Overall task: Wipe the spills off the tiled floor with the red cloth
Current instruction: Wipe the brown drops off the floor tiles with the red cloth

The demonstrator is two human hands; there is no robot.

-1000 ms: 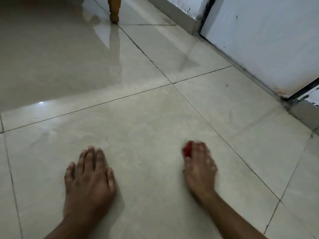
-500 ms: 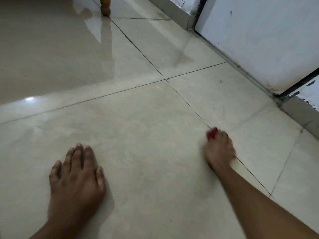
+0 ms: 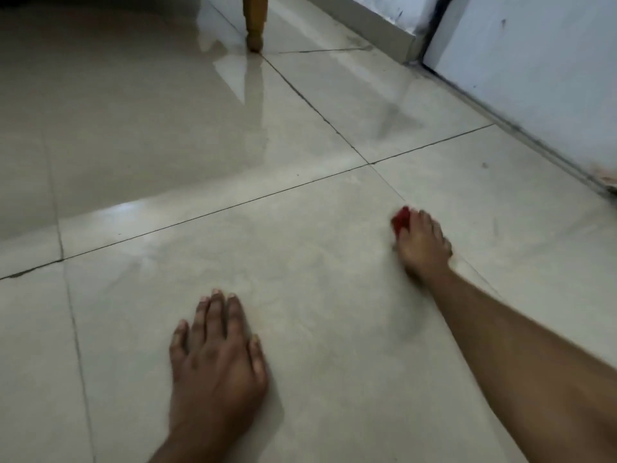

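Right hand (image 3: 423, 246) at centre right pressing red cloth (image 3: 400, 219) onto tiled floor (image 3: 300, 228), fingers curled over it, left hand (image 3: 217, 355) at lower centre flat, fingers straight

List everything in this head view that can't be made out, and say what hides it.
- Red cloth: mostly covered by the right hand; only a corner shows, and motion blur smears it.
- Right hand's grip: fingers blurred, curl unclear.
- Spills: none distinguishable from glare on the tiled floor.
- Wooden leg: cut off by the top edge.
- Left hand: wrist cut off by the bottom edge.
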